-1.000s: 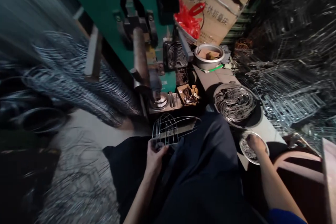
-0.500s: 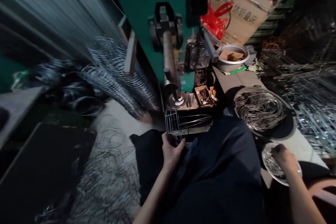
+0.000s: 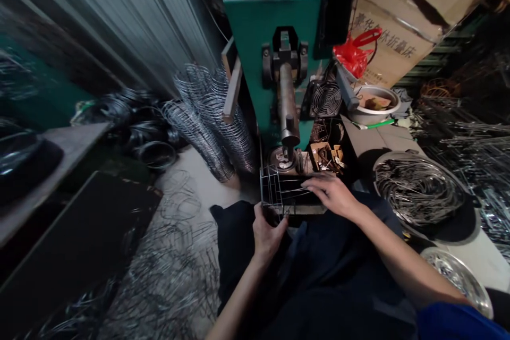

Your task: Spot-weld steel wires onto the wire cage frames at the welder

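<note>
A small wire rack [image 3: 272, 186] with long wire loops pointing right lies just below the round lower electrode of a green machine [image 3: 255, 24]. My left hand [image 3: 269, 234] grips the near edge of the rack, thumb and fingers on either side. At the right end of the loops is my right hand [image 3: 332, 195], its fingers pinched together on the wire; any smaller piece between them is too small to make out. The machine's metal arm [image 3: 287, 98] hangs above the round electrode [image 3: 281, 159].
At right stand a tub of bent wires [image 3: 418, 186] and a metal bowl of small pieces [image 3: 450, 271]. Stacks of wire rings [image 3: 199, 138] lean left of the machine. A small cardboard box [image 3: 326, 156] sits behind my right hand. Loose wires [image 3: 171, 265] cover the floor at left.
My right hand has moved from the bowl of small pieces leftward to the wire loops. My left hand still holds the rack. The view has shifted, so the machine's control panel shows more.
</note>
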The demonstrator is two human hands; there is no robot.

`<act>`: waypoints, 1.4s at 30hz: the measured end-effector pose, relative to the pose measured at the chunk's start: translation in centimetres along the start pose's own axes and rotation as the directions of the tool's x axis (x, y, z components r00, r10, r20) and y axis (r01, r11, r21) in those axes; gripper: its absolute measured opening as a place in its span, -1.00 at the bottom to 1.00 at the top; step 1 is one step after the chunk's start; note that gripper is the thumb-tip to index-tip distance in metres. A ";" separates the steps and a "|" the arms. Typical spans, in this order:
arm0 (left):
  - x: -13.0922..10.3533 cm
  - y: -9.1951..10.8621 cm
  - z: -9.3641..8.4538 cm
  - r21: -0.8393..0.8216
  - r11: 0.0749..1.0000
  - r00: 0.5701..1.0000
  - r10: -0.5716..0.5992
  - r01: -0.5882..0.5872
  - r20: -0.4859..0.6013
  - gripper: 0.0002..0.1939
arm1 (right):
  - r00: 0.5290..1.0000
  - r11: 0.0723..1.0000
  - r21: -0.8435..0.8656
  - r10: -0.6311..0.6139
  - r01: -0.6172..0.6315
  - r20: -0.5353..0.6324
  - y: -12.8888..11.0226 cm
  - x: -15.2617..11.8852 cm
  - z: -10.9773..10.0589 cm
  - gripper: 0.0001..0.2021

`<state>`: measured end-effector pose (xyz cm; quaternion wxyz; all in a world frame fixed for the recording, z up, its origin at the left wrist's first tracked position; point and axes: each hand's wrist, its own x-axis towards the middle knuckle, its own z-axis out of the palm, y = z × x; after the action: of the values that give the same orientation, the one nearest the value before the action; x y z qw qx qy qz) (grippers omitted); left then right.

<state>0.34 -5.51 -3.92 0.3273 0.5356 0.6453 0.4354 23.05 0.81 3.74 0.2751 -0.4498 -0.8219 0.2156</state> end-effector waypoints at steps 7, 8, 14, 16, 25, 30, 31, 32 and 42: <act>1.0 0.6 0.0 -0.056 0.998 1.000 -0.019 0.018 -0.008 -0.53 | 1.000 0.945 -0.327 -0.015 0.008 -0.020 1.6 0.7 2.9 -0.71; 1.2 0.7 0.1 -0.063 0.998 1.000 -0.020 0.020 -0.010 -0.53 | 0.999 0.940 -0.341 -0.031 0.016 -0.037 1.6 0.8 3.0 -0.69; 1.5 1.1 -0.1 -0.113 0.993 0.999 -0.037 0.032 -0.037 -0.51 | 0.978 0.956 -0.279 -0.143 0.097 -0.153 1.1 1.8 2.5 -0.78; 1.6 1.0 -0.1 -0.120 0.992 0.998 -0.037 0.030 -0.059 -0.51 | 0.973 0.963 -0.241 -0.161 0.118 -0.166 1.2 2.4 2.3 -0.81; 2.9 0.2 0.0 -0.116 0.993 0.988 -0.009 -0.009 -0.155 -0.51 | 0.950 0.960 -0.206 -0.232 0.189 -0.210 1.4 4.6 2.2 -0.84; 3.7 0.2 0.0 -0.103 0.994 0.984 0.008 -0.027 -0.180 -0.54 | 0.949 0.960 -0.215 -0.228 0.181 -0.218 1.4 5.5 2.3 -0.83; 3.9 0.3 0.0 -0.101 0.994 0.984 0.011 -0.030 -0.180 -0.55 | 0.951 0.960 -0.220 -0.223 0.175 -0.215 1.4 5.6 2.3 -0.82; 4.0 0.4 0.0 -0.098 0.995 0.983 0.015 -0.033 -0.181 -0.55 | 0.953 0.960 -0.225 -0.217 0.168 -0.212 1.5 5.7 2.4 -0.82; 4.4 0.8 -0.3 -0.098 0.995 0.987 0.011 -0.027 -0.161 -0.53 | 0.948 0.986 -0.167 -0.069 0.017 -0.310 2.4 5.1 2.1 -0.81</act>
<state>-0.59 -1.22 -2.89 0.2964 0.4879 0.6419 0.5119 20.92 6.18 1.98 0.3696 -0.4813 -0.7919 0.0675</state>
